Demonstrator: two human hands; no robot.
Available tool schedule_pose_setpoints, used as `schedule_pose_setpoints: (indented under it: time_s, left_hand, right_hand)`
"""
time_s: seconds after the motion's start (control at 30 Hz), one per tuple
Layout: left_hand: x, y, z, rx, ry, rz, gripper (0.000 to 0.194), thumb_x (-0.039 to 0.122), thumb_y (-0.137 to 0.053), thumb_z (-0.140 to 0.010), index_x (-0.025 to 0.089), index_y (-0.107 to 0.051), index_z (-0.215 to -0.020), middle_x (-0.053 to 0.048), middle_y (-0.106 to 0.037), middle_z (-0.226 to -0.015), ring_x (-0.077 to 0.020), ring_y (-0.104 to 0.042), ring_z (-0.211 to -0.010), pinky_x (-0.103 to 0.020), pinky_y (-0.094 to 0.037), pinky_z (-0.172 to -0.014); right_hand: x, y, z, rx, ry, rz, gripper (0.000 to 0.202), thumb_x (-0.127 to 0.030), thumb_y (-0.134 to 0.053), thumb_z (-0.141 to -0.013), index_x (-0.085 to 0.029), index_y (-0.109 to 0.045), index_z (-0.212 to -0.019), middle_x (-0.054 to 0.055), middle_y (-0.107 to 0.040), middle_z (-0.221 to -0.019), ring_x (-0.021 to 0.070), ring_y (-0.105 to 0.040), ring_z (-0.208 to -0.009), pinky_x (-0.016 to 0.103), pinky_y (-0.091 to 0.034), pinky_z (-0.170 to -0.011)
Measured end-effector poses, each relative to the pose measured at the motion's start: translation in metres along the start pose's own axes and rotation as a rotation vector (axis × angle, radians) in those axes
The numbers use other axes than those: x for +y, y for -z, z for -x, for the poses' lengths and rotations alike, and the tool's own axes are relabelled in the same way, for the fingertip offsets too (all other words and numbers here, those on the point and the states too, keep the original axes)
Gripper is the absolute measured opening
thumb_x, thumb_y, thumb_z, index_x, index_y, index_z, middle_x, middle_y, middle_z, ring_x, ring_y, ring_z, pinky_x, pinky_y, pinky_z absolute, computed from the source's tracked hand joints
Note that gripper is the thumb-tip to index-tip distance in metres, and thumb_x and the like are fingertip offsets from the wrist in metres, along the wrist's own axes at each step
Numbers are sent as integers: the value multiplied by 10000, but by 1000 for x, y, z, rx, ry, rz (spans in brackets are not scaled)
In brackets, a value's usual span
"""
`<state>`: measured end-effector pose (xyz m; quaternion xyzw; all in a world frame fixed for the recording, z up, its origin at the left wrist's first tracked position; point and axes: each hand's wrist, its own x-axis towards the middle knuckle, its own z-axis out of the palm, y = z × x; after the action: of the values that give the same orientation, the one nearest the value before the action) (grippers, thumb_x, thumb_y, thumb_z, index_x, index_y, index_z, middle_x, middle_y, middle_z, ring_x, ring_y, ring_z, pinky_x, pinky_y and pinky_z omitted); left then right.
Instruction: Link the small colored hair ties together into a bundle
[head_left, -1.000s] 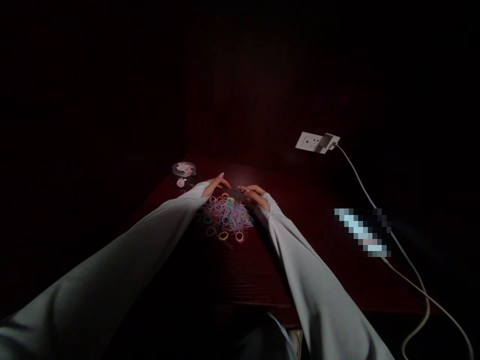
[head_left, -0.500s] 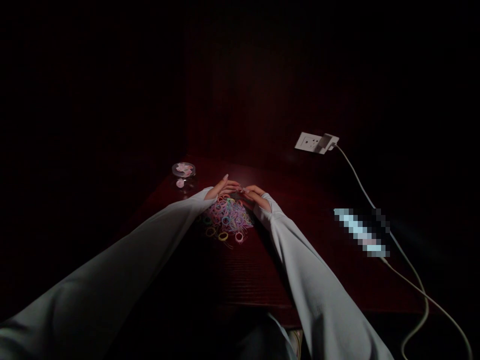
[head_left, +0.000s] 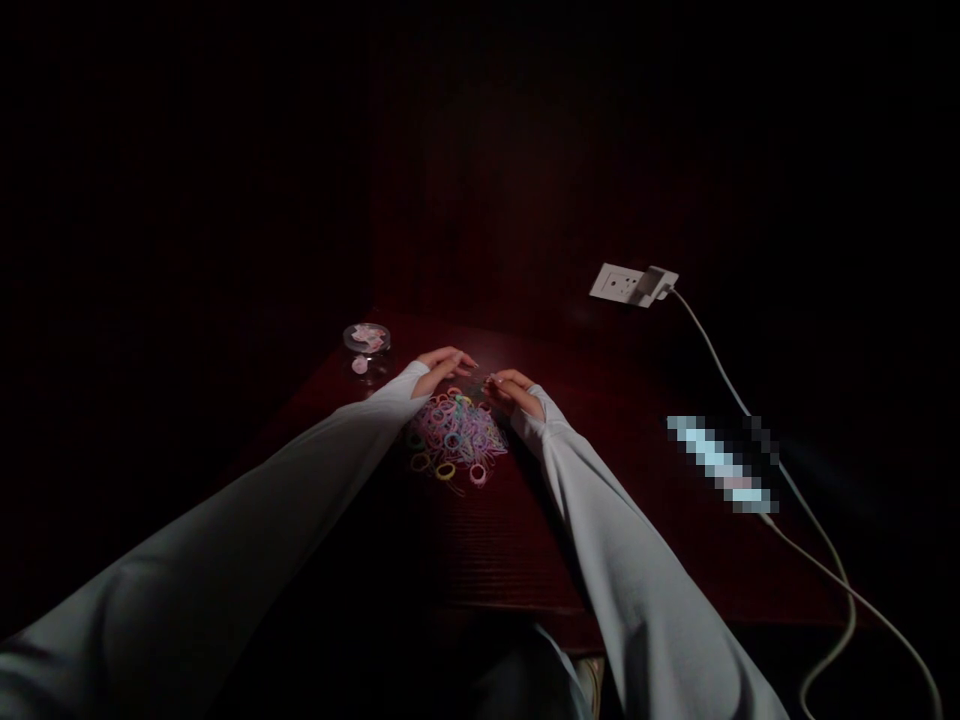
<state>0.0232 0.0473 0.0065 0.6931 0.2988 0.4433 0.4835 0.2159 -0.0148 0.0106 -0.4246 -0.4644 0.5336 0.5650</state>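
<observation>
A heap of small colourful hair ties [head_left: 457, 435] lies on the dark red table, with a few single rings at its near edge. Just past the heap's far left side is my left hand [head_left: 444, 368], its thumb and fingers drawn together. My right hand [head_left: 516, 388] faces it across a small gap, fingertips pinched. A faint, see-through something [head_left: 475, 382] shows between the two hands; its kind is too dim to tell. Both hands come out of long pale sleeves, and what the fingertips hold is not clear.
A clear jar [head_left: 367, 352] with pink pieces on its lid stands at the back left. A wall socket [head_left: 619, 284] holds a white charger [head_left: 657, 286], whose cable [head_left: 709, 345] hangs down the right side. A blurred-out lit device [head_left: 720, 465] lies on the table [head_left: 517, 560] at right.
My left hand has turned; its raised thumb has come down towards the fingers. A wider gap now parts its fingertips from my right hand, which has barely moved.
</observation>
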Motion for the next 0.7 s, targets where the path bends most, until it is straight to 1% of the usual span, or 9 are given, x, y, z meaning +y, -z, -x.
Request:
schedule_pose_setpoints:
  time_s: [0.1,0.17,0.23,0.33,0.43,0.5,0.6,0.7]
  left_hand:
    - [-3,0,1,9,-69,-123,427,568,-569,-930,180,-704,-1046,-77,-751,-1061,-223,-707,-961,-361,-568,-871]
    - [-6,-3,2,8,-96,-173,416,546,-537,-947,182,-708,-1054,-68,-750,-1016,-206,-697,-894,-343,-567,-822]
    - [-10,-6,3,-20,-112,-203,420,537,-511,-953,180,-712,-1046,-67,-752,-990,-199,-688,-865,-324,-552,-791]
    - [-13,-9,3,-57,-151,-256,427,539,-477,-958,182,-712,-984,-65,-748,-961,-203,-674,-891,-309,-520,-795]
    - [-11,-8,3,-38,-189,-341,411,518,-454,-967,189,-689,-891,-49,-723,-871,-205,-653,-903,-307,-497,-823]
    - [-6,-7,5,-28,-202,-389,388,494,-454,-971,192,-664,-848,-38,-702,-833,-197,-637,-883,-301,-485,-816]
    - [2,-4,8,-65,-213,-443,352,464,-471,-976,193,-641,-830,-25,-682,-832,-183,-617,-852,-293,-468,-800]
    - [5,-2,8,-82,-216,-482,311,417,-485,-978,190,-643,-836,-24,-676,-848,-178,-600,-846,-293,-459,-805]
  right_hand:
    - [-7,-1,4,27,32,71,337,-496,-880,-658,-248,-685,-778,-9,-764,-862,154,-690,-812,293,-522,-808]
    - [-10,-2,6,33,63,141,344,-524,-858,-676,-248,-688,-789,-7,-759,-871,156,-664,-799,287,-504,-767]
    - [-13,-2,8,23,87,199,356,-548,-842,-686,-246,-689,-795,-11,-746,-852,155,-638,-775,280,-483,-726]
    - [-14,-2,9,-26,83,239,374,-577,-822,-700,-247,-686,-812,-14,-732,-834,157,-623,-753,282,-461,-691]
    - [-11,-3,8,-57,81,270,403,-606,-819,-686,-251,-675,-812,-18,-719,-808,167,-627,-758,291,-450,-690]
    - [-9,-3,7,-55,92,291,432,-627,-827,-657,-249,-668,-792,-21,-708,-777,163,-618,-741,290,-445,-685]
    - [-6,-3,5,-38,97,314,463,-657,-829,-632,-246,-676,-780,-21,-708,-767,148,-591,-696,280,-438,-656]
    - [-3,-2,3,-9,73,319,488,-710,-780,-671,-239,-695,-771,-7,-711,-767,131,-562,-641,269,-430,-609]
